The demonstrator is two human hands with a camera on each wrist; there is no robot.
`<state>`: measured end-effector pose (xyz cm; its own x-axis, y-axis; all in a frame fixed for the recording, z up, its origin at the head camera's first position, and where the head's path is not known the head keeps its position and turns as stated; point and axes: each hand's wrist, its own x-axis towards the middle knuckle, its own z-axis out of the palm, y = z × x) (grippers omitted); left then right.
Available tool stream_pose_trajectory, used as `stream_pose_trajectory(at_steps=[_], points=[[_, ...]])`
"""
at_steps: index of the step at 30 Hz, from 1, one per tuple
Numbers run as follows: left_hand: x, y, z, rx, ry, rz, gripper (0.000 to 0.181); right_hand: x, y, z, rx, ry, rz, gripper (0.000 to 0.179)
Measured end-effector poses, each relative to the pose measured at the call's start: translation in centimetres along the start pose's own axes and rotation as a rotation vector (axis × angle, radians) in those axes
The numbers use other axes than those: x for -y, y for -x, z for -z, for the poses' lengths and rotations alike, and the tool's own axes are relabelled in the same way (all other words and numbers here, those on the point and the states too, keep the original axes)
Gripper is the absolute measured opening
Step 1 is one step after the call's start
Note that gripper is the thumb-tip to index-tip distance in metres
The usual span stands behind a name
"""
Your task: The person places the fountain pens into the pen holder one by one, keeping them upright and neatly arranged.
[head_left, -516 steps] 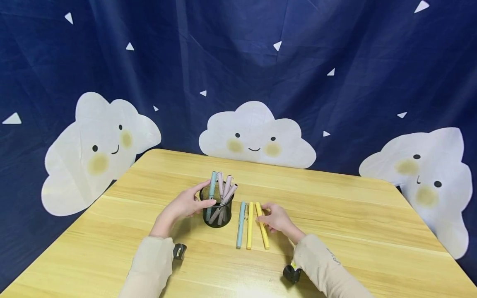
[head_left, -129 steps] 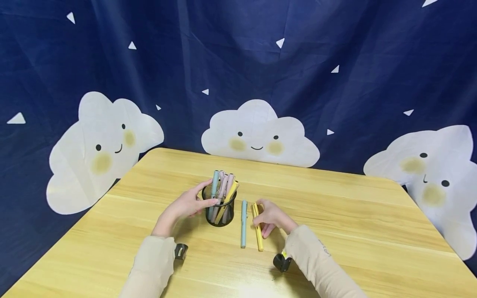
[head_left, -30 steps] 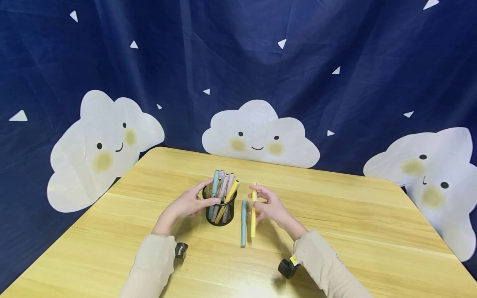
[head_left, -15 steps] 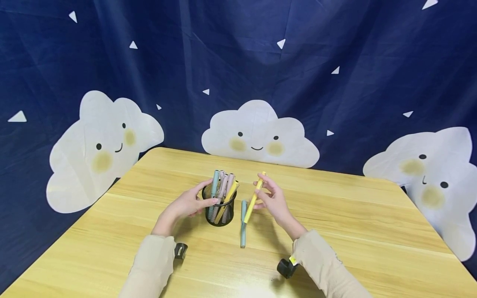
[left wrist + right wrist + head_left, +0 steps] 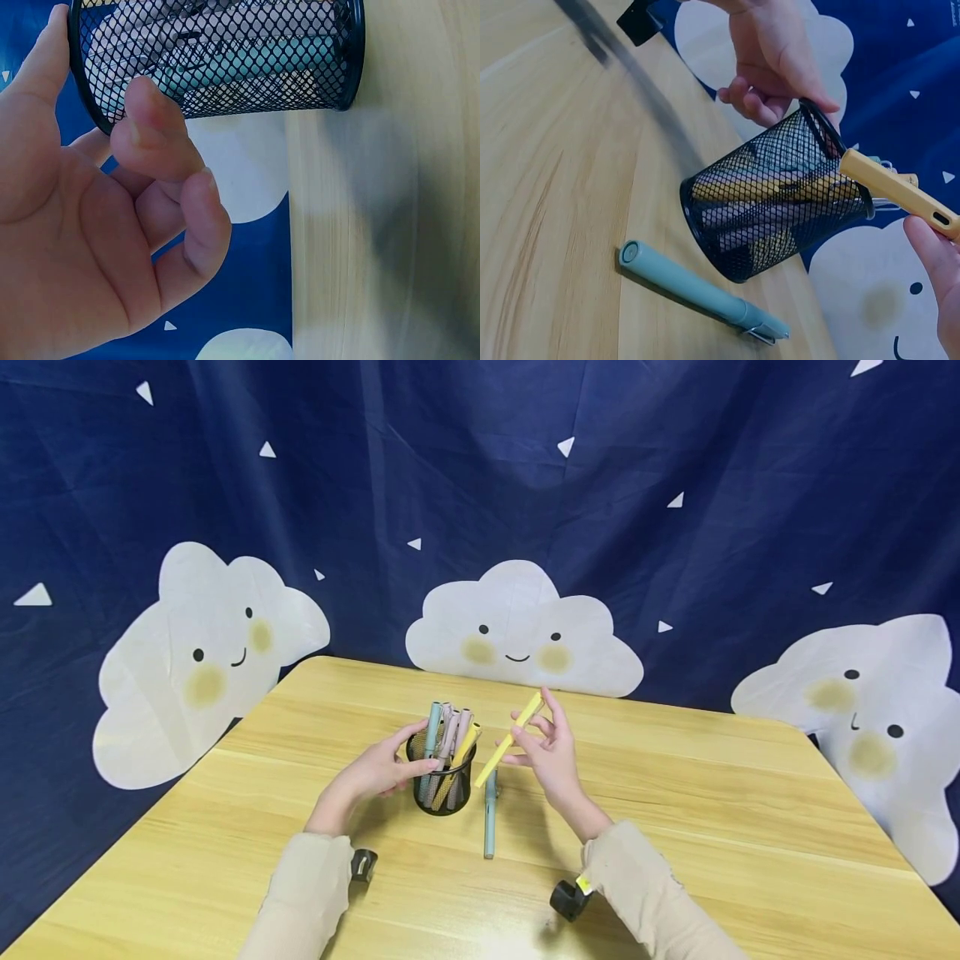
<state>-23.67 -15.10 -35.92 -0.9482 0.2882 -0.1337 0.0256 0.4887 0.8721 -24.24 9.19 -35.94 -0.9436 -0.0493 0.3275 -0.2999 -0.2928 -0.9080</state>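
A black mesh pen holder [image 5: 465, 783] stands upright on the table. It holds a teal pen [image 5: 434, 728], several lilac pens [image 5: 462, 723] and yellow ones [image 5: 467, 747]. My left hand [image 5: 373, 772] holds its rim from the left, thumb in front and a finger behind. To the right, my right hand [image 5: 555, 758] pinches a yellow pen [image 5: 507, 743] in the air. That pen slants, its upper end at the fingertips and its lower end near the holder's right side. Below it, a second teal pen [image 5: 682, 281] with a metal clip lies on the table.
The wooden table [image 5: 712, 810] carries everything. Behind it hangs a dark blue cloth [image 5: 480, 485] with white clouds and triangles. Black wrist devices [image 5: 570, 900] are worn at both sleeves.
Earlier, two yellow pens lay on the table; one now stands in the holder. The other has been lifted, tilted and brought left toward the holder. My left hand stays at the rim.
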Motion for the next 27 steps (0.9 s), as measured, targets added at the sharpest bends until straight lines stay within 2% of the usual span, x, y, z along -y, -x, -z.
stream_pose_trajectory(at_steps=[5, 9, 10, 13, 16, 17, 21, 23, 27], points=[[0.1, 0.0, 0.0, 0.001, -0.003, -0.006, 0.078, 0.0, -0.1, -0.3, -0.012, -0.016, 0.019, 0.073], [0.1, -0.1, 0.0, 0.004, -0.007, -0.003, 0.078, -0.1, -0.2, -0.5, -0.002, -0.028, 0.078, 0.072], [0.1, -0.1, 0.0, 0.004, -0.008, -0.002, 0.078, -1.3, -0.7, 0.0, 0.017, -0.055, 0.108, 0.071], [0.1, -0.1, 0.0, 0.006, -0.006, 0.003, 0.078, -2.1, -1.1, 0.2, 0.03, -0.069, 0.169, 0.07], [0.1, -0.1, -0.1, 0.009, 0.0, 0.006, 0.078, -4.8, -2.5, 1.4, 0.038, -0.095, 0.22, 0.071], [0.1, -0.1, -0.1, 0.01, 0.002, 0.007, 0.078, -4.8, -2.5, 1.5, 0.022, -0.074, 0.225, 0.072], [0.2, -0.2, -0.1, 0.008, 0.002, 0.009, 0.077, -8.9, -4.5, 3.2, 0.002, -0.083, 0.276, 0.075], [0.3, -0.2, -0.1, 0.004, 0.0, 0.005, 0.077, -9.6, -4.9, 3.4, -0.005, -0.093, 0.298, 0.075], [0.3, -0.3, 0.0, 0.001, 0.001, 0.0, 0.076, -9.9, -5.0, 3.3, -0.013, -0.118, 0.311, 0.075]])
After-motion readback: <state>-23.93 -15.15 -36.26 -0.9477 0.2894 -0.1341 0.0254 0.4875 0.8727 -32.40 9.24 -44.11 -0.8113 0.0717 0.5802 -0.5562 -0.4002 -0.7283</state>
